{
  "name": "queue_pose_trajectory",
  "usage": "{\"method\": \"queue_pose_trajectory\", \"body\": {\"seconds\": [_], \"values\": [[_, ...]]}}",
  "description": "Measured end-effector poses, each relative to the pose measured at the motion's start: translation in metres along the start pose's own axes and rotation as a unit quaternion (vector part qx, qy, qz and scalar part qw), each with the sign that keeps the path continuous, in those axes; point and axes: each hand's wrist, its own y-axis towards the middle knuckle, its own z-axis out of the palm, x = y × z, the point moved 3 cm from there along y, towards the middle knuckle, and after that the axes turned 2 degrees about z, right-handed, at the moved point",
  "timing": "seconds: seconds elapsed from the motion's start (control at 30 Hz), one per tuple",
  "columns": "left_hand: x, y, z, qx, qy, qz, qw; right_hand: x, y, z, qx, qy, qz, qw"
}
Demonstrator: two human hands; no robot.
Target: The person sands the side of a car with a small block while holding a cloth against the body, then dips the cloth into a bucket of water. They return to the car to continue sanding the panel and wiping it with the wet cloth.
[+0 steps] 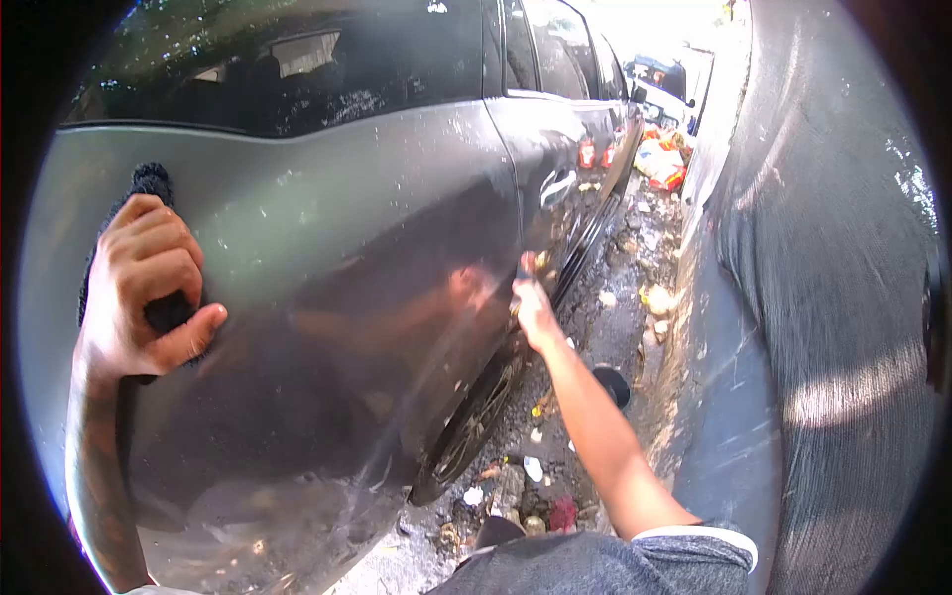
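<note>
My left hand [154, 288] is closed around a dark, fuzzy cloth [152, 180], pressed against the rear side panel of a dark grey car [327, 238]. The cloth sticks out above and beside my fingers. Farther forward, my right hand [535, 315] is closed beside the car's body, near the door seam and above the rear wheel [481, 421]. Something small and dark shows at its fingers, too blurred to name. The glossy panel has a reflection of my right hand and some pale specks and streaks.
Litter [662, 162] and mud line the narrow strip of ground beside the car. On the right, a dark sheet [843, 297] hangs close to my right arm. Another vehicle [659, 79] stands at the far end. The car's door handle [558, 186] is ahead of my right hand.
</note>
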Motion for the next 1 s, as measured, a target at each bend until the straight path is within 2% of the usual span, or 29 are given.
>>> {"method": "queue_pose_trajectory", "body": {"seconds": [0.03,0.07,0.1,0.17,0.2,0.27,0.33,0.4,0.47,0.5,0.53,0.6,0.63,0.67,0.73,0.8,0.87,0.9,0.93,0.97,1.0], "values": [[-0.003,-0.003,0.003,-0.009,-0.005,-0.007,1.000,0.006,-0.012,-0.004,-0.002,-0.009,0.008,1.000],[-0.003,-0.005,0.003,-0.024,-0.001,-0.014,1.000,0.014,-0.020,0.007,0.003,-0.081,-0.044,0.996],[0.013,0.007,-0.018,0.019,0.021,0.023,0.999,-0.004,-0.033,0.061,-0.009,-0.084,-0.094,0.992],[0.006,0.001,-0.006,0.004,-0.004,0.011,1.000,0.004,-0.058,0.053,0.059,-0.312,-0.208,0.925],[0.004,-0.001,-0.002,-0.005,-0.006,0.002,1.000,0.001,-0.037,0.042,0.007,-0.238,-0.179,0.955],[0.004,0.001,-0.003,-0.011,0.009,0.011,1.000,-0.018,0.005,0.014,-0.046,-0.290,-0.184,0.938],[0.002,0.002,-0.002,-0.002,0.009,0.017,1.000,-0.002,-0.007,0.021,0.006,-0.249,-0.087,0.965],[0.002,0.003,-0.001,-0.010,0.001,0.015,1.000,0.005,-0.030,0.039,0.055,-0.295,-0.099,0.949],[0.001,0.004,-0.005,-0.016,0.012,0.008,1.000,0.006,-0.019,0.035,0.064,-0.368,-0.159,0.914],[0.000,0.006,-0.005,-0.012,0.011,0.006,1.000,-0.029,0.010,0.007,0.001,-0.277,-0.154,0.948],[0.000,0.006,-0.005,-0.025,0.006,0.003,1.000,0.004,0.001,0.018,-0.029,-0.186,-0.067,0.980],[-0.003,0.008,-0.005,-0.022,0.001,0.007,1.000,0.037,-0.016,0.048,-0.027,-0.175,-0.059,0.982],[-0.003,0.008,-0.005,-0.026,0.000,0.002,1.000,0.027,-0.016,0.055,-0.048,-0.272,-0.174,0.945],[-0.002,0.007,-0.003,-0.029,-0.007,0.005,1.000,0.017,-0.019,0.061,-0.095,-0.366,-0.282,0.882],[-0.003,0.007,-0.007,-0.030,0.005,-0.004,1.000,0.031,-0.020,0.056,-0.046,-0.212,-0.174,0.961],[-0.002,0.006,-0.007,-0.026,-0.001,-0.005,1.000,0.032,-0.011,0.046,-0.044,-0.067,-0.061,0.995],[-0.004,0.008,-0.007,-0.020,-0.008,0.001,1.000,0.050,-0.027,0.055,-0.022,-0.178,-0.042,0.983],[-0.005,0.009,-0.008,-0.025,-0.010,0.004,1.000,0.021,-0.015,0.051,-0.069,-0.250,-0.183,0.948],[-0.005,0.009,-0.006,-0.026,-0.012,0.004,1.000,-0.010,-0.004,0.046,-0.143,-0.327,-0.310,0.881],[-0.004,0.009,-0.007,-0.031,-0.008,0.002,0.999,0.003,-0.019,0.049,-0.095,-0.300,-0.285,0.906],[-0.004,0.007,-0.007,-0.027,0.000,-0.003,1.000,0.014,-0.015,0.046,-0.070,-0.198,-0.195,0.958]]}}
